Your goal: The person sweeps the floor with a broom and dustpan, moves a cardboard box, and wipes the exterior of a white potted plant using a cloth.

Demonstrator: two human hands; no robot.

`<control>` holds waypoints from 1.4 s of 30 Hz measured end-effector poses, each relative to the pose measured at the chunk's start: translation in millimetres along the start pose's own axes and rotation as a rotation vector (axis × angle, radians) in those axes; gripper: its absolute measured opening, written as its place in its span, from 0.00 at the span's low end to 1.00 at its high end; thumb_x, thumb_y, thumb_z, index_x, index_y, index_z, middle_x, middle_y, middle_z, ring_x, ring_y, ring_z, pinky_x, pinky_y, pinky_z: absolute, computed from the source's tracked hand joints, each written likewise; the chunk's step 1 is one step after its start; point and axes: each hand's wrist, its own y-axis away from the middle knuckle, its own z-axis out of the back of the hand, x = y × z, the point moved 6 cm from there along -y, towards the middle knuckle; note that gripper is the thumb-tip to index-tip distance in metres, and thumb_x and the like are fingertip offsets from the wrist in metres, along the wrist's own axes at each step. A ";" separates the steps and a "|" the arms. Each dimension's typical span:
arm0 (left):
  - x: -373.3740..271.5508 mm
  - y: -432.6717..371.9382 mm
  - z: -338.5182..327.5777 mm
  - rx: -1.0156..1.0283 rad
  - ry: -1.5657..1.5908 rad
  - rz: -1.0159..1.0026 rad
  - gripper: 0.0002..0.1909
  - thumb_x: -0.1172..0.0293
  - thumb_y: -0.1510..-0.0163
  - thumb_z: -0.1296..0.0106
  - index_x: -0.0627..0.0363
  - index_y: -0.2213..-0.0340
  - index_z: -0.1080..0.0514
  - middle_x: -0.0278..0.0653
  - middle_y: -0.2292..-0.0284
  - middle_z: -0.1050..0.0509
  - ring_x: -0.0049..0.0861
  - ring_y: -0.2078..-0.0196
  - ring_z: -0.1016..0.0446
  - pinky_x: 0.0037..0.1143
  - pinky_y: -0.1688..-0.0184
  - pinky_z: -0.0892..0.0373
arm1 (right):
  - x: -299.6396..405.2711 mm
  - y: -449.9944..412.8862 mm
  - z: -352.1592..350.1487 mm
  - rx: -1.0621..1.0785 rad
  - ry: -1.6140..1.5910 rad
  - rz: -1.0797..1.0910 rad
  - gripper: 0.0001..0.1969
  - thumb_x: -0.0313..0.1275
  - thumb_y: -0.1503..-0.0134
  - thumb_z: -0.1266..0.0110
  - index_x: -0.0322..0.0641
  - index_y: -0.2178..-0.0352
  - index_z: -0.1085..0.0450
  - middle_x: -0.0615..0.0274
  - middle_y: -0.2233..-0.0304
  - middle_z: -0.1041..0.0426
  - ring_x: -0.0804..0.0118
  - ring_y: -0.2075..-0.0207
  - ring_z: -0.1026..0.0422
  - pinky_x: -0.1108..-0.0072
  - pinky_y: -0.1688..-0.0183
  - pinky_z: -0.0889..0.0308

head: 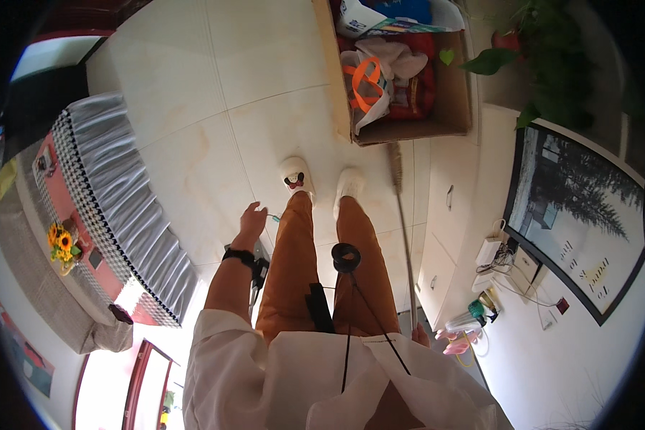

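Observation:
My left hand (252, 219), with a black band at the wrist, hangs beside my left leg, its fingers partly curled. By its fingertips shows a thin cord with a teal end (273, 217); whether the fingers hold it is not plain. At the right, my right hand (420, 336) grips the end of a long-handled brush (405, 236), and most of that hand is hidden by my clothing. The handle runs forward along the cabinet, and its bristly head lies at the near edge of a cardboard box (345, 80).
The box holds bags and an orange strap (366, 86). White cabinet doors (445, 199) line the right side, with a framed picture (575, 215), cables and a green potted plant (553, 70) above. At the left stands a table with a pleated grey skirt (123, 188) and sunflowers (63, 242).

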 end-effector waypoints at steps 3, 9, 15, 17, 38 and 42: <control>62.3 29.9 22.9 -0.088 0.166 0.023 0.20 0.61 0.58 0.56 0.57 0.63 0.37 0.43 0.78 0.29 0.36 0.73 0.31 0.26 0.70 0.35 | -17.8 1.1 -13.0 0.044 0.078 0.169 0.18 0.33 0.49 0.66 0.42 0.56 0.46 0.59 0.77 0.36 0.68 0.77 0.37 0.79 0.74 0.40; 133.8 124.2 17.7 -0.201 0.453 0.146 0.20 0.63 0.59 0.56 0.61 0.63 0.37 0.38 0.83 0.31 0.22 0.82 0.32 0.21 0.78 0.36 | 9.3 -14.7 12.0 0.140 0.268 0.344 0.18 0.34 0.49 0.67 0.42 0.56 0.47 0.56 0.73 0.35 0.65 0.73 0.36 0.78 0.69 0.40; 187.4 246.3 -49.6 -0.204 0.596 0.171 0.22 0.63 0.59 0.55 0.61 0.62 0.38 0.41 0.78 0.30 0.22 0.78 0.32 0.21 0.73 0.37 | 28.0 -7.8 30.8 0.281 0.299 0.563 0.20 0.35 0.47 0.68 0.41 0.53 0.51 0.57 0.83 0.38 0.70 0.81 0.39 0.79 0.77 0.41; 197.2 289.2 -64.6 -0.169 0.643 0.194 0.22 0.63 0.58 0.55 0.60 0.60 0.40 0.44 0.73 0.30 0.24 0.75 0.31 0.23 0.72 0.36 | 55.9 5.5 31.3 0.216 0.413 0.518 0.22 0.35 0.48 0.66 0.41 0.52 0.53 0.59 0.83 0.39 0.71 0.82 0.39 0.79 0.78 0.40; 446.8 482.5 -91.0 -0.753 0.941 0.302 0.18 0.63 0.53 0.59 0.63 0.64 0.40 0.44 0.76 0.32 0.26 0.78 0.31 0.23 0.74 0.35 | 20.5 84.6 -201.3 0.501 0.187 0.404 0.24 0.29 0.52 0.67 0.42 0.51 0.55 0.65 0.82 0.43 0.75 0.84 0.41 0.84 0.84 0.42; 479.8 495.5 -75.7 -0.792 0.986 0.471 0.22 0.57 0.52 0.62 0.62 0.61 0.45 0.45 0.75 0.32 0.28 0.77 0.31 0.24 0.73 0.35 | -4.4 117.8 -183.2 0.384 -0.160 0.351 0.25 0.29 0.54 0.65 0.45 0.51 0.53 0.66 0.82 0.43 0.76 0.86 0.44 0.84 0.85 0.44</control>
